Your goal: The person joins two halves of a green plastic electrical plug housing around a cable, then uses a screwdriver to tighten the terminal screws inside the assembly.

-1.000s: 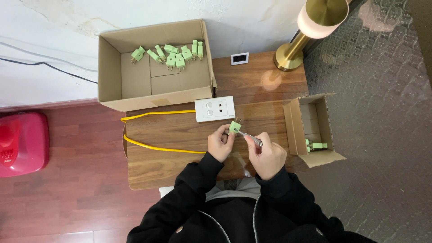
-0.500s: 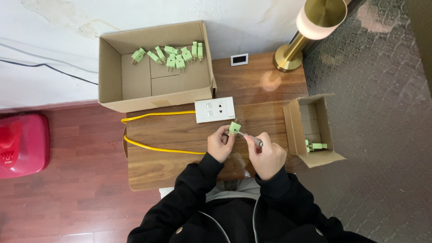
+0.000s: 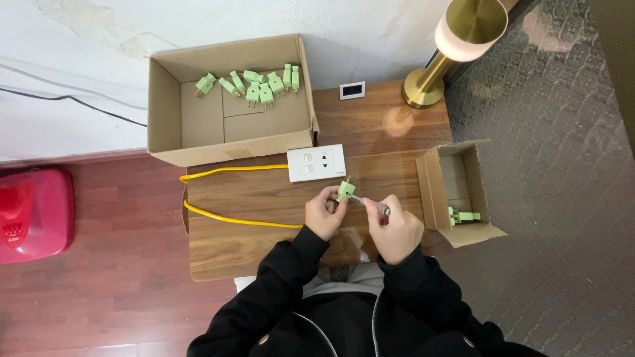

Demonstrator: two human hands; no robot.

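The left hand (image 3: 324, 213) is closed around a small light-green plastic plug (image 3: 344, 191), held just above the wooden tabletop (image 3: 264, 198). The right hand (image 3: 395, 231) grips a slim metal-tipped screwdriver (image 3: 372, 203), its tip touching the plug, whose prongs point upward.

One head-worn view looks straight down over the table (image 3: 264, 198).

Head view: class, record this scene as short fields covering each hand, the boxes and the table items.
left hand: holds green plug
right hand: holds a thin metal tool, tip at the plug
large box: about nine green plugs along its far side
small box: one or two green plugs
table: white socket plate, yellow cable, brass lamp
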